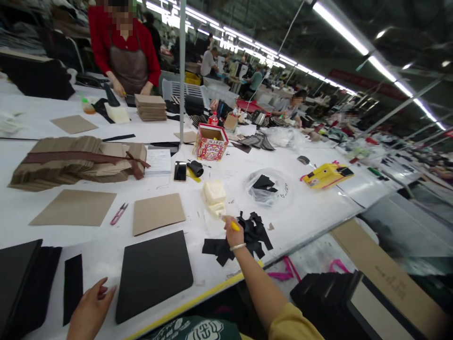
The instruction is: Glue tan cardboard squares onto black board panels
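Note:
My right hand (pixel 234 231) is closed around a yellow-handled brush (pixel 235 226). The brush's far end points at a cream-coloured, glue-smeared tub (pixel 214 194) and meets its near edge; the bristles are too small to make out. Under and beside that wrist lies a loose pile of black strips (pixel 260 233). At the lower left, my left hand (pixel 92 304) holds nothing, its fingers loosely bent and apart. It is between a black strip (pixel 73 285) and a black rounded-corner panel (pixel 155 274) lying flat on the white table (pixel 106 248).
Brown boards (pixel 159 213) lie beyond the panel, with pink thread snips (pixel 119 214) beside them. A tied board bundle (pixel 78 160), phone (pixel 180 171), red box (pixel 211 141), plastic bag (pixel 265 189) and yellow box (pixel 327 175) stand farther off. A co-worker (pixel 125 52) works opposite.

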Demonstrator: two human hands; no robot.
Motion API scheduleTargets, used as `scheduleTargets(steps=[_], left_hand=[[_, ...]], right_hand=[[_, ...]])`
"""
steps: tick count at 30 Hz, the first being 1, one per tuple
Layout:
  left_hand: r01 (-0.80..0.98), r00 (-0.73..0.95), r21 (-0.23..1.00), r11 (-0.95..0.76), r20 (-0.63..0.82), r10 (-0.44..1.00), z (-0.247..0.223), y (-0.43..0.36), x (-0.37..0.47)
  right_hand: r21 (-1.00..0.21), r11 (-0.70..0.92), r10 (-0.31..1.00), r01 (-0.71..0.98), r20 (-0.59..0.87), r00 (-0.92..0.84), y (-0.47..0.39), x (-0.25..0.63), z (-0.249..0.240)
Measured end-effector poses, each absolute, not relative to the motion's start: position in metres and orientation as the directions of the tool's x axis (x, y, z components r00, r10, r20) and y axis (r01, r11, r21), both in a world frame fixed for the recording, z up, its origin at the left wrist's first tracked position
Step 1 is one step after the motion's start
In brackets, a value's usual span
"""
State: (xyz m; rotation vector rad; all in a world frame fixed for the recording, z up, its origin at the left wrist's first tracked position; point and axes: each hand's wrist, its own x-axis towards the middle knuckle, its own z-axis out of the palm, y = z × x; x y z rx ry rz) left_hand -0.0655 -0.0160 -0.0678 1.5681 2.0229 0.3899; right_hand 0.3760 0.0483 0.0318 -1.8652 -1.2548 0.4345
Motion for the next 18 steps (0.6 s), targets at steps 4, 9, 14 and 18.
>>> scheduleTargets(steps=[4, 9, 14, 18], left_hand=[[0.789, -0.168, 0.533, 0.305, -0.291, 0.942, -0.068, -0.019, -0.079], [0.728, -0.198, 0.533, 0.43, -0.437, 0.878, -0.077, -0.019, -0.083], [0.686, -0.225, 0.522, 0.506, -0.509, 0.831, -0.078, -0.015, -0.08], [0.679, -0.226, 0.524, 0.514, -0.517, 0.826, -0.08, -0.01, -0.082]], right_hand=[[-0.726, -0.357, 0.824, 0.588, 0.051, 0.564, 0.08, 0.416, 0.032], [-0.536, -0.241, 0.916, 0.809, 0.15, 0.372, 0.093, 0.422, 0.012], [-0.578, -0.127, 0.95, 0.806, 0.164, 0.267, 0.071, 0.4, -0.007], [-0.738, -0.159, 0.925, 0.655, 0.121, 0.361, 0.05, 0.383, -0.009]])
